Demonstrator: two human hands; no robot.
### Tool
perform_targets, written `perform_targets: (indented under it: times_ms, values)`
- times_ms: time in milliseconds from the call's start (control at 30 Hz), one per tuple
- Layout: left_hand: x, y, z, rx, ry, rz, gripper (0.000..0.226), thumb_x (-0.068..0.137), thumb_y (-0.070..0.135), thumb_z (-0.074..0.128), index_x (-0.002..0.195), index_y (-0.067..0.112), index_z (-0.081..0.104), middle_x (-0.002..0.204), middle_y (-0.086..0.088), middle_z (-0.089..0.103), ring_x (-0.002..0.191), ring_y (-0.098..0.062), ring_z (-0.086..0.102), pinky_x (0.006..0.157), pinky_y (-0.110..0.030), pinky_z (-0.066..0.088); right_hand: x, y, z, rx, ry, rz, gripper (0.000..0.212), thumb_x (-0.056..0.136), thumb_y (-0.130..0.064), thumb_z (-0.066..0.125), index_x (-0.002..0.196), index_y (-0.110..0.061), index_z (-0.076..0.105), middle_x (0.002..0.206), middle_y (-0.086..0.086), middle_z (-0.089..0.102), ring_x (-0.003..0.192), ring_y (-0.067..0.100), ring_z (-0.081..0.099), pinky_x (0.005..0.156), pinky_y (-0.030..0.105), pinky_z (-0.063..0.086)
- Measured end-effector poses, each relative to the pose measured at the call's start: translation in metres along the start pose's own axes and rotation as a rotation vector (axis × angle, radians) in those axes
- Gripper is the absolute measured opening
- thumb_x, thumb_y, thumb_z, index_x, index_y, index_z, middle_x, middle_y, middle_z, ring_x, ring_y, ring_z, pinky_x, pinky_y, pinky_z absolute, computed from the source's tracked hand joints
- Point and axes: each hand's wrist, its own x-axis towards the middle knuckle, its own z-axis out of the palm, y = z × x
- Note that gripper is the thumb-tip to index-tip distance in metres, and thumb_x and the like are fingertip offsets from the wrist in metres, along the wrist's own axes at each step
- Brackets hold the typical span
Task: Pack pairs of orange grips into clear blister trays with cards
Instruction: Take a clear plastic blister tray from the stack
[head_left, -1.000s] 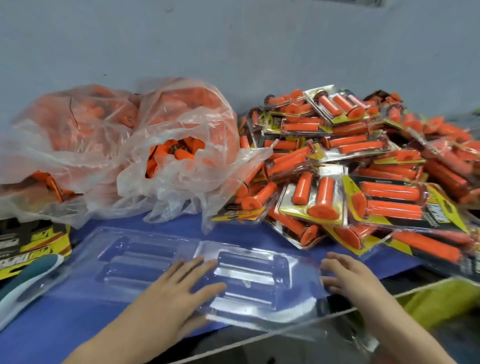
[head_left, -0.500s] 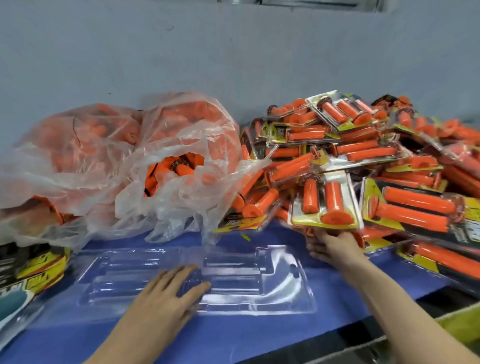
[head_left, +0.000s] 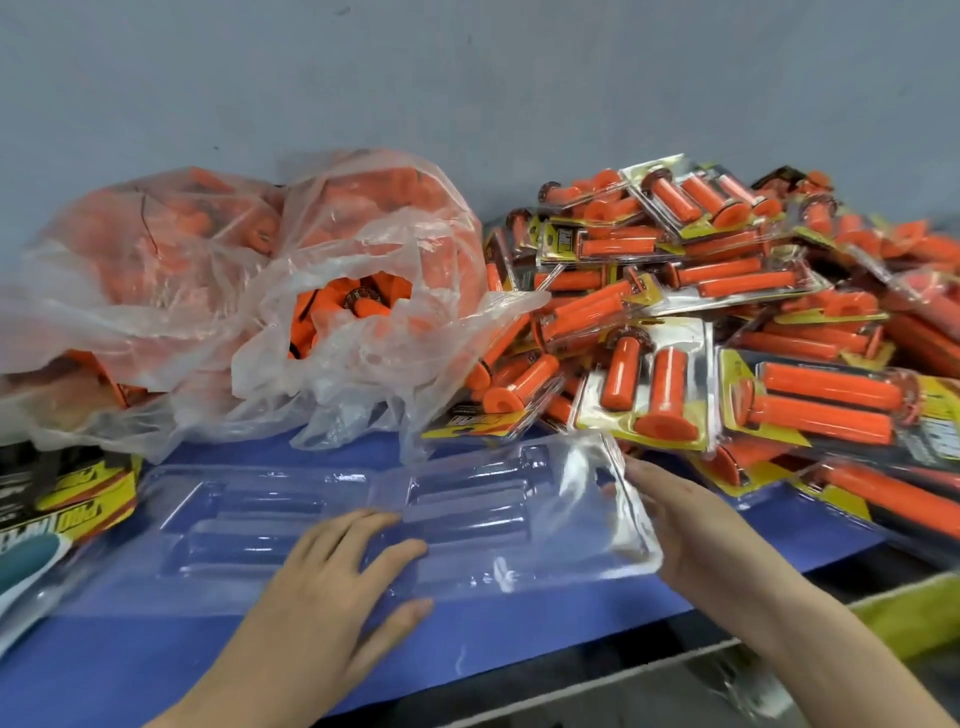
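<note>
Blister tray (head_left: 467, 499) lies open at 6 o'clock on blue table (head_left: 156, 670). Your left hand (head_left: 332, 587) presses it, palm flat. Your right hand (head_left: 685, 525) sits at its 3 o'clock edge, partly behind the plastic; grip unclear.

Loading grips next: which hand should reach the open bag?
Probably left: the left hand lies flat on the clear tray, nearest the open bag; the right hand props the tray's right end, farther away.
</note>
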Motion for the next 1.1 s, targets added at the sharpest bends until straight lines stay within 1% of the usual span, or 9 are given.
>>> perform_targets:
  times_ms: [33, 100, 167, 267, 433, 700, 800, 967, 1100]
  values:
    - [0.001, 0.001, -0.002, -0.031, 0.000, -0.003, 0.047, 0.092, 0.057, 0.041, 0.114, 0.027, 0.070, 0.119, -0.001, 0.065, 0.106, -0.023, 0.064, 0.094, -0.030, 0.037, -0.003, -0.003, 0.004, 0.052, -0.064, -0.002, 0.038, 0.094, -0.035, 0.061, 0.126, -0.015, 0.066, 0.118, 0.026, 0.060, 0.108, 0.045, 0.060, 0.090, 0.049, 0.054]
    - [0.001, 0.003, -0.006, -0.097, -0.005, -0.006, 0.047, 0.093, 0.058, 0.040, 0.118, 0.030, 0.068, 0.119, 0.003, 0.062, 0.102, -0.015, 0.061, 0.088, -0.024, 0.038, -0.004, -0.006, 0.010, 0.256, -0.150, 0.023, 0.054, 0.081, -0.039, 0.074, 0.130, -0.016, 0.064, 0.102, 0.007, 0.060, 0.081, 0.022, 0.065, 0.069, 0.030, 0.056]
    - [-0.001, 0.003, -0.009, -0.141, -0.021, -0.009, 0.049, 0.096, 0.060, 0.035, 0.122, 0.032, 0.065, 0.122, 0.006, 0.059, 0.100, -0.009, 0.058, 0.083, -0.018, 0.042, -0.003, -0.007, 0.015, 0.490, -0.195, 0.061, 0.068, 0.070, -0.035, 0.086, 0.131, -0.014, 0.063, 0.119, -0.004, 0.056, 0.075, 0.007, 0.061, 0.060, 0.017, 0.054]
    - [-0.002, 0.004, -0.012, -0.181, -0.045, -0.039, 0.051, 0.099, 0.061, 0.027, 0.126, 0.034, 0.061, 0.126, 0.008, 0.055, 0.101, -0.008, 0.061, 0.075, -0.019, 0.048, 0.003, -0.002, 0.017, 0.634, -0.221, 0.075, 0.058, 0.085, -0.030, 0.074, 0.138, -0.013, 0.057, 0.145, -0.005, 0.037, 0.074, 0.005, 0.061, 0.059, 0.016, 0.054]
    - [-0.003, 0.004, -0.012, -0.225, -0.050, -0.074, 0.048, 0.100, 0.061, 0.026, 0.127, 0.037, 0.058, 0.126, 0.013, 0.051, 0.104, -0.005, 0.056, 0.074, -0.022, 0.050, 0.009, 0.003, 0.018, 0.694, -0.302, 0.055, 0.047, 0.099, -0.012, 0.053, 0.146, -0.012, 0.045, 0.128, -0.003, 0.038, 0.058, 0.007, 0.062, 0.047, 0.020, 0.052]
    - [-0.003, 0.010, -0.014, -0.266, -0.110, -0.073, 0.044, 0.097, 0.067, 0.030, 0.130, 0.047, 0.049, 0.134, 0.021, 0.038, 0.110, 0.003, 0.043, 0.088, -0.021, 0.040, -0.002, -0.010, 0.003, 0.321, -0.213, 0.065, 0.047, 0.081, -0.016, 0.065, 0.127, -0.006, 0.063, 0.083, 0.002, 0.063, 0.059, 0.011, 0.062, 0.055, 0.029, 0.056]
    - [-0.002, 0.012, -0.013, -0.301, -0.128, -0.074, 0.045, 0.095, 0.071, 0.025, 0.130, 0.050, 0.044, 0.133, 0.030, 0.030, 0.113, 0.002, 0.042, 0.090, -0.018, 0.037, -0.004, -0.011, 0.003, 0.221, -0.185, 0.035, 0.040, 0.083, -0.019, 0.066, 0.121, -0.007, 0.069, 0.086, 0.002, 0.058, 0.064, 0.011, 0.061, 0.060, 0.029, 0.056]
    - [0.007, 0.017, -0.018, -0.358, -0.131, -0.038, 0.041, 0.097, 0.069, 0.027, 0.123, 0.046, 0.049, 0.118, 0.031, 0.040, 0.108, 0.002, 0.043, 0.096, -0.016, 0.030, -0.006, -0.011, 0.004, 0.087, -0.177, 0.013, 0.030, 0.097, -0.018, 0.056, 0.124, -0.010, 0.068, 0.091, 0.005, 0.060, 0.077, 0.015, 0.066, 0.065, 0.029, 0.058]
    - [0.011, 0.015, -0.018, -0.390, -0.097, -0.026, 0.039, 0.098, 0.065, 0.028, 0.116, 0.042, 0.053, 0.112, 0.029, 0.045, 0.106, 0.000, 0.048, 0.094, -0.021, 0.033, -0.004, 0.000, 0.008, -0.211, 0.034, -0.066, 0.027, 0.103, -0.017, 0.049, 0.111, -0.028, 0.072, 0.112, -0.004, 0.073, 0.094, 0.006, 0.070, 0.075, 0.024, 0.057]
